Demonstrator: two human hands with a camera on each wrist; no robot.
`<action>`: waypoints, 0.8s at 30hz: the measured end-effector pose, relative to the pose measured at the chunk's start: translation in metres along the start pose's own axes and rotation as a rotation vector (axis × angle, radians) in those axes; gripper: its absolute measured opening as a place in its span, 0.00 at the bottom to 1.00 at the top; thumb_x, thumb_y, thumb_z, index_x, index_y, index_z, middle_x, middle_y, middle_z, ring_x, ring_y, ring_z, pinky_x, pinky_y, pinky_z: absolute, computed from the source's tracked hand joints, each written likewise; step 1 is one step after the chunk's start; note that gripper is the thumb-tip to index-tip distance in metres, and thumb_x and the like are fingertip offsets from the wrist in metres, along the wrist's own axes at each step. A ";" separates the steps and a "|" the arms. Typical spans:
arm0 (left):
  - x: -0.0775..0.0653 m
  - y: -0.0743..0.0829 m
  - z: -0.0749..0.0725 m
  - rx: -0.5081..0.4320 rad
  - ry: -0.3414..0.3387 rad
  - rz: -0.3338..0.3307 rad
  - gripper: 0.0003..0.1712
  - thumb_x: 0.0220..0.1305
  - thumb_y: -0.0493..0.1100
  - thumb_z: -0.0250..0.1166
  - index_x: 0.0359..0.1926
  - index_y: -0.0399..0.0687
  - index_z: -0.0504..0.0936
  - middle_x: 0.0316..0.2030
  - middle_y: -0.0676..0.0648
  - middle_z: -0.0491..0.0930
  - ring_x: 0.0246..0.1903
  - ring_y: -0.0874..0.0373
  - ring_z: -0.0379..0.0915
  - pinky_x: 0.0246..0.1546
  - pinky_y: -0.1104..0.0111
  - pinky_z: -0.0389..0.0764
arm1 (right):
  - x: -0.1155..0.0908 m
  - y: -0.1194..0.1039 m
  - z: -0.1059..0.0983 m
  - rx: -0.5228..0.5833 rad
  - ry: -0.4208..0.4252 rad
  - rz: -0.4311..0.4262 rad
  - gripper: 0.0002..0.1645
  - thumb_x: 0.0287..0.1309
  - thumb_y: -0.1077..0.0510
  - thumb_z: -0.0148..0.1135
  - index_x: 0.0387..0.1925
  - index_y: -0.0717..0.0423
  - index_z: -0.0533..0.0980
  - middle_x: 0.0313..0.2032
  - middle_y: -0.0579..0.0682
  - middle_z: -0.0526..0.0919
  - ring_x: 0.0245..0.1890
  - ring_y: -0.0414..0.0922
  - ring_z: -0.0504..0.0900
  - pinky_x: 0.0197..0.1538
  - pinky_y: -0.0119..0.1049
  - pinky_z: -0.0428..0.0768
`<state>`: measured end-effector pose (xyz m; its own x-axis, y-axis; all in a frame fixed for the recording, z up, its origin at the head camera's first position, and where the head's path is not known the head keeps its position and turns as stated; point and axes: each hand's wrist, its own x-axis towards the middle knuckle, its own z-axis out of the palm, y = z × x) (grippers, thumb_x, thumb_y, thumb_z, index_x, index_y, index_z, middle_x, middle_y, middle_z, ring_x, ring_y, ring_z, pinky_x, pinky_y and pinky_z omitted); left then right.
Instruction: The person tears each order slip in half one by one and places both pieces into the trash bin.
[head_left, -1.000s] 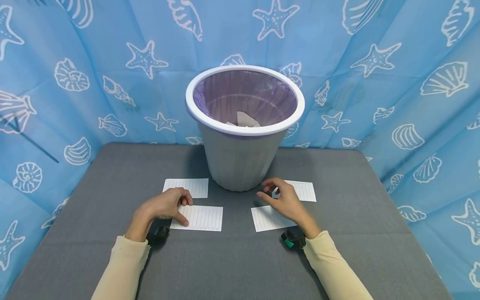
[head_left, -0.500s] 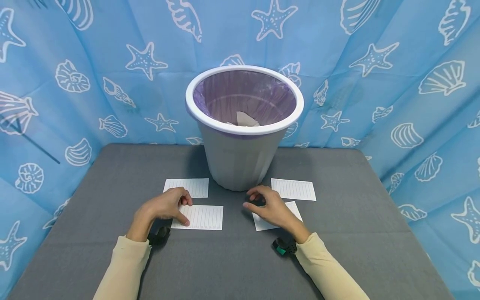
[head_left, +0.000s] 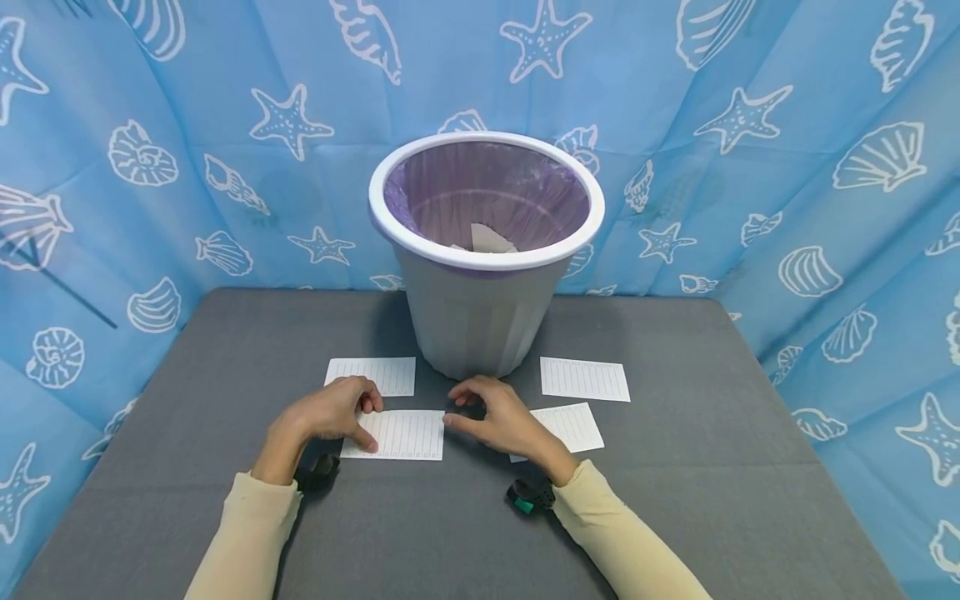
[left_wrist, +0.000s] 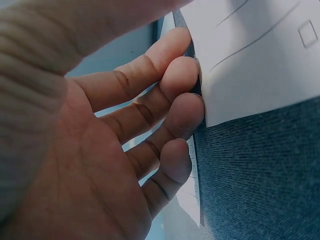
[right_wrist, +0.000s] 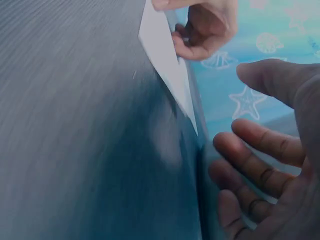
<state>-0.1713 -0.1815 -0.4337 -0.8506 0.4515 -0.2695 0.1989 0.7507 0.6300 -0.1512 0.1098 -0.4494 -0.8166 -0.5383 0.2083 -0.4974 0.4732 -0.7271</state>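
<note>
My left hand (head_left: 337, 408) rests at the left end of a white lined card (head_left: 405, 435) on the grey table. Its thumb touches the card's face, and in the left wrist view the loosely bent fingertips (left_wrist: 186, 110) sit right at the edge of the lined card (left_wrist: 260, 70). Over the table, my right hand (head_left: 495, 417) holds nothing; its thumb tip is close to that card's right edge. In the right wrist view the fingers of my right hand (right_wrist: 265, 165) are spread and relaxed. Part of another lined card (head_left: 570, 426) is hidden beneath the right forearm.
A grey bin (head_left: 480, 325) with a purple liner and white paper pieces (head_left: 491, 239) inside stands at the back. Two more lined cards, a left one (head_left: 382, 375) and a right one (head_left: 585, 379), lie in front of it. A blue curtain (head_left: 300, 208) hangs behind.
My right hand has moved left, from above the right-hand cards to the right edge of the card under my left hand. The front right card turned slightly. My left hand stayed in place.
</note>
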 end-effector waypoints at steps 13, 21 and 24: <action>0.000 -0.002 0.001 0.001 0.003 0.051 0.26 0.36 0.35 0.87 0.34 0.42 0.79 0.29 0.48 0.71 0.30 0.56 0.67 0.31 0.66 0.68 | 0.018 -0.018 0.026 -0.053 -0.073 0.057 0.20 0.60 0.49 0.72 0.48 0.58 0.82 0.41 0.51 0.82 0.43 0.48 0.78 0.49 0.42 0.75; 0.001 -0.001 0.000 0.009 0.019 0.055 0.27 0.35 0.37 0.87 0.35 0.42 0.79 0.30 0.48 0.72 0.31 0.55 0.67 0.33 0.66 0.69 | 0.013 -0.014 0.032 -0.037 -0.064 0.078 0.21 0.58 0.50 0.75 0.48 0.57 0.83 0.42 0.50 0.79 0.45 0.48 0.76 0.51 0.43 0.72; 0.000 -0.001 0.000 0.014 0.023 0.057 0.28 0.35 0.37 0.88 0.36 0.42 0.79 0.30 0.48 0.72 0.32 0.55 0.67 0.34 0.65 0.69 | 0.013 -0.012 0.035 -0.017 -0.053 0.096 0.21 0.57 0.50 0.75 0.48 0.56 0.83 0.41 0.49 0.78 0.44 0.47 0.74 0.51 0.42 0.71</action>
<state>-0.1718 -0.1819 -0.4344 -0.8488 0.4824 -0.2166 0.2537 0.7309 0.6336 -0.1462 0.0728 -0.4610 -0.8443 -0.5258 0.1036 -0.4232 0.5354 -0.7309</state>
